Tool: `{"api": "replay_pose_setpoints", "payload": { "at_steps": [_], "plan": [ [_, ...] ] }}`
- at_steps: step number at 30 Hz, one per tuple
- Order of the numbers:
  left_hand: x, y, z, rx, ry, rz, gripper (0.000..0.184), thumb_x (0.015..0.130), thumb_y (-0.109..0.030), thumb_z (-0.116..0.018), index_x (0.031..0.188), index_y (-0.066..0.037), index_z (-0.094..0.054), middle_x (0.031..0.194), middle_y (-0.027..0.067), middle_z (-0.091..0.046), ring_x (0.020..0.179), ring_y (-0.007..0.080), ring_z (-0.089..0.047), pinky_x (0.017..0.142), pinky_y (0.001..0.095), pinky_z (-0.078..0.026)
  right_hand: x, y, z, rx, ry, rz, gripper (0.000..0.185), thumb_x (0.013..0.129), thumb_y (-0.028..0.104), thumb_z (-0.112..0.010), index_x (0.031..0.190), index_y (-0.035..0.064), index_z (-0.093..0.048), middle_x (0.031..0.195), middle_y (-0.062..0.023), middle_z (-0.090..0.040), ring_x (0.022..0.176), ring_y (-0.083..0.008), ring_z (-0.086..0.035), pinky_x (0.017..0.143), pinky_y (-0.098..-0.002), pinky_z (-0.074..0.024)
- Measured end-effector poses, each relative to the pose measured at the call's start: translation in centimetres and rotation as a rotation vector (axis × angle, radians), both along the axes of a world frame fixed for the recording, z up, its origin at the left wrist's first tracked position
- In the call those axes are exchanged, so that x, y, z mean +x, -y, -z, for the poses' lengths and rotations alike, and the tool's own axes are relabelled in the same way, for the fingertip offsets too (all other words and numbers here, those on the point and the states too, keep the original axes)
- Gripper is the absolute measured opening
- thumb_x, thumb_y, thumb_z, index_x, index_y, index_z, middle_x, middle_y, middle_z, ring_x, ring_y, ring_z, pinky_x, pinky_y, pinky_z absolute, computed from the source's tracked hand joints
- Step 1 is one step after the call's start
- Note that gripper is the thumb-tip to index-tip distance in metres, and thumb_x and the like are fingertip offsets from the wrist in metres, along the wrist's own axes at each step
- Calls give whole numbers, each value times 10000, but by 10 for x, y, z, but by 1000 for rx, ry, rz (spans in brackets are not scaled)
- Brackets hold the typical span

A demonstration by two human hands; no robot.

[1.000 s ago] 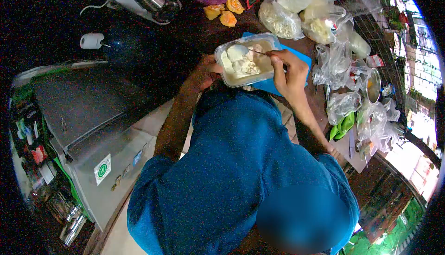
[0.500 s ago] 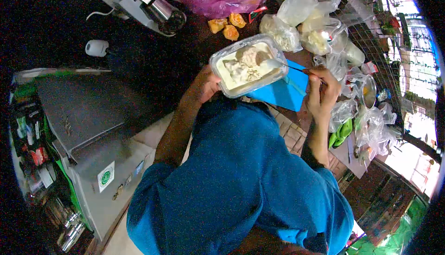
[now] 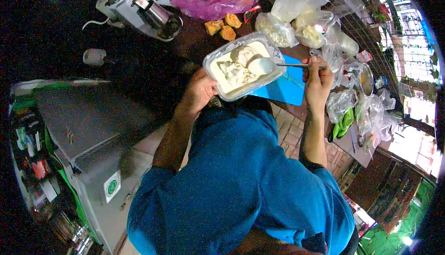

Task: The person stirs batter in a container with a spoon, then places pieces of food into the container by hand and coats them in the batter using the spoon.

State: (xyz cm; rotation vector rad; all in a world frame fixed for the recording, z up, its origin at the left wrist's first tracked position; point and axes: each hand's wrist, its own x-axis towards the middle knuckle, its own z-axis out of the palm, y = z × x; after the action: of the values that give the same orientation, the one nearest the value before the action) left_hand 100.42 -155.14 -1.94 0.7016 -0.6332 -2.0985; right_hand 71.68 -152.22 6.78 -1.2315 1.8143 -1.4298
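Observation:
A clear rectangular plastic tub (image 3: 273, 77) holds a thick, pale cream mass, perhaps ice cream, with a rough scooped patch in its middle. My left hand (image 3: 203, 91) grips the tub at its left side. In my right hand (image 3: 319, 80) is the handle of a metal spoon (image 3: 262, 65), whose bowl is over the right part of the cream. My fingers are closed round the handle's end. Under the tub's right side lies a flat blue board or lid (image 3: 288, 87), partly covered by the tub.
Beyond the tub lie several orange-yellow pieces (image 3: 227, 33), a pink plastic bag (image 3: 208, 0) and a white appliance (image 3: 143, 12). Clear bags (image 3: 278, 29) and green vegetables (image 3: 343, 124) line the right side. A grey cabinet (image 3: 79, 116) stands at left.
The spoon has turned, so its bowl now shows broad and round. My right hand has moved slightly left and up. The tub has shifted a little left in view.

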Motion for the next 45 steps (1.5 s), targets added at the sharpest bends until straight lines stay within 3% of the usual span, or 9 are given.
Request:
{"api": "replay_pose_setpoints", "payload": {
  "at_steps": [10,12,26,31,36,40,43,44,45],
  "plan": [
    [-33,-52,5,-31,-114,-271,526,744,-121,-579,1235,43,-484,1184,142,-595,1059,262,-601,932,379,-490,-21,-20,-37,-368,-143,-266,200,875,174,-586,776,22,-670,715,-86,-663,595,-170,-587,588,-289,-470],
    [-43,-71,0,-27,-112,-344,527,744,-119,-581,1237,42,-483,1190,144,-592,1064,263,-599,931,381,-491,-38,-20,-40,-496,-462,-476,220,923,140,-535,822,-22,-643,737,-83,-647,623,-123,-561,585,-246,-439],
    [-99,-252,-44,47,-54,-988,562,746,-132,-567,1271,33,-457,1243,156,-553,1118,288,-557,945,404,-467,-16,-51,-30,-893,-170,-858,405,958,304,-500,768,-33,-622,651,-88,-608,536,-174,-539,513,-280,-415],
    [-106,-304,-71,77,24,-1180,581,742,-143,-558,1286,29,-444,1257,162,-538,1143,297,-534,959,417,-447,14,-63,-25,-825,-174,-996,343,954,268,-501,814,-11,-642,636,-82,-584,552,-192,-545,509,-293,-422],
    [-105,-357,-66,-7,-31,-1292,610,738,-159,-558,1307,16,-424,1273,168,-520,1160,307,-521,972,428,-435,45,-77,19,-737,-444,-1180,87,856,21,-576,860,9,-662,704,-92,-627,593,-177,-581,564,-266,-458],
    [-103,-406,-45,18,-85,-1383,614,737,-162,-554,1309,15,-420,1267,169,-524,1165,308,-518,982,430,-429,77,-116,23,-394,54,-1306,131,906,72,-551,874,3,-658,706,-71,-624,581,-117,-546,552,-233,-423],
    [-102,-445,-37,38,-111,-1444,615,736,-164,-550,1308,19,-420,1262,170,-528,1166,307,-517,987,428,-425,96,-156,3,-478,-161,-1454,153,918,107,-553,883,2,-659,683,-52,-600,585,-96,-523,554,-223,-413],
    [-103,-459,-36,37,-107,-1465,616,735,-166,-549,1308,19,-420,1262,170,-528,1166,306,-516,988,426,-424,100,-166,3,-392,-162,-1542,151,852,69,-586,971,10,-658,902,-91,-685,816,-146,-634,730,-285,-493],
    [-104,-473,-37,31,-103,-1487,618,734,-167,-548,1308,20,-419,1262,170,-528,1166,305,-516,989,425,-423,105,-180,3,-396,-160,-1563,151,852,69,-586,971,10,-658,902,-91,-685,816,-146,-634,730,-285,-493]
  ]
}}
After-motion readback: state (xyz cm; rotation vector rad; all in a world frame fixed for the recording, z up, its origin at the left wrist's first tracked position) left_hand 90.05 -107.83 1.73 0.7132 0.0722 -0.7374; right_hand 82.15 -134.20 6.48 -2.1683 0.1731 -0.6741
